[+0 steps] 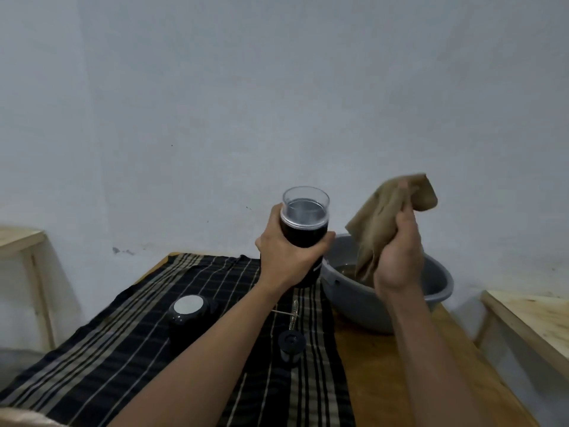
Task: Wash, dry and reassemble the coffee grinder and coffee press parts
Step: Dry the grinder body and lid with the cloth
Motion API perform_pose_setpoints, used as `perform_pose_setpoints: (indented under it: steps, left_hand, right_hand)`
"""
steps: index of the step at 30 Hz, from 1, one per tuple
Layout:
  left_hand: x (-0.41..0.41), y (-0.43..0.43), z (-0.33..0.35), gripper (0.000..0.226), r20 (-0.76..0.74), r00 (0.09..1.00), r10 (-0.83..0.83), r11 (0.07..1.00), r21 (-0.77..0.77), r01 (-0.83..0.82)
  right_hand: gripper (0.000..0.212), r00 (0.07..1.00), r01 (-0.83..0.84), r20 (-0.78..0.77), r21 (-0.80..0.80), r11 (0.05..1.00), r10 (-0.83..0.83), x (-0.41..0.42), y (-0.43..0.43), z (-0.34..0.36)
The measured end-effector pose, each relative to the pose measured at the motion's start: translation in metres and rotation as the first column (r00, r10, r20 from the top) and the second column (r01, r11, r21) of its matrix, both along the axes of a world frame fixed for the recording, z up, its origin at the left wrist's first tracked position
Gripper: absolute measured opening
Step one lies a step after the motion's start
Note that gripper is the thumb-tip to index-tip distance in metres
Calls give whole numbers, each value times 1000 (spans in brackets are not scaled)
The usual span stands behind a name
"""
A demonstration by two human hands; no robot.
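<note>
The left hand (286, 254) grips the grinder (304, 224) upright above the far edge of the cloth (123, 349), fingers and thumb curled round its middle. The grinder is a smooth black cylinder topped by a clear plastic cup that looks glossy and round-rimmed. A small pale mark low on its body is too blurred to read.

The right hand (397, 254) clenches a rag (381, 217), a tan, matte, crumpled fabric. One corner sticks up above the fingers and the rest hangs down over the basin (354, 303). The basin is grey plastic, round and smooth-walled, with dark liquid at its bottom. It sits on the wooden table (385, 380), just right of the cloth.

The cloth is a black woven fabric with pale stripes crossing in a plaid, and it lies slightly rumpled over the table. On it stand a squat black canister (187, 314) with a pale round top and a small black ribbed cap (291, 342). Between them and the grinder lies a thin metal rod (294, 312). Pale bare-wood stands (535, 318) flank the table against a plain grey wall (277, 87).
</note>
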State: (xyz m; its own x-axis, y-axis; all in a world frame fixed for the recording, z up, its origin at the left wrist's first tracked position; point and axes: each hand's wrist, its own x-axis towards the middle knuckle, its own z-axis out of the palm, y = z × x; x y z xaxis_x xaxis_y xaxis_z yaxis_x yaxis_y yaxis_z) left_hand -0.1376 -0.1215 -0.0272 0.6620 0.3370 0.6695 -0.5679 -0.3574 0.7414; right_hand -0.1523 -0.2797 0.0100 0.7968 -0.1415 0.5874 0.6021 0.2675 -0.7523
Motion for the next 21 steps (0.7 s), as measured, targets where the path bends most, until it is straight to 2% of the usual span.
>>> perform_pose_setpoints:
  steps: [2,4,7,9,10,11,14,16,18,19,21]
  left_hand:
    - [2,1,-5,76,-37,997,69,986,154,-63]
    - [-1,-1,-6,79,-25,994,108,962,254,-98]
    - [-6,-2,-5,81,-39,996,78,950,307,-62]
    - [-7,0,-5,79,-42,997,72,930,364,-52]
    - [-8,1,-5,78,-31,997,75,913,403,-56]
    - [-9,2,-5,77,-13,997,81,891,449,-66]
    - [-11,6,-1,73,71,989,129,790,596,-146]
    - [-12,9,6,69,141,979,148,685,700,-204]
    - [-12,11,14,66,207,966,154,577,775,-258]
    - [-12,12,16,64,240,957,161,535,794,-289]
    - [-11,14,20,62,307,935,175,481,802,-354]
  right_hand:
    - [50,985,88,161,-177,980,-60,2,2,10]
    - [53,953,175,295,-371,912,-63,3,6,13]
    - [44,939,227,344,-622,750,1,-1,6,4]
    - [28,935,273,354,-695,664,-15,-7,3,1]
    - [22,939,283,343,-728,624,-26,-9,0,4]
    - [29,945,289,325,-774,563,-38,-12,-3,8]
    - [70,983,183,181,-939,291,-33,-20,-11,26]
    - [66,997,41,52,-981,191,53,-25,-11,35]
    - [48,987,-105,-84,-982,158,136,-27,-11,40]
    - [47,980,-153,-129,-974,167,150,-28,-11,42]
    - [48,962,-242,-198,-938,249,188,-26,-12,39]
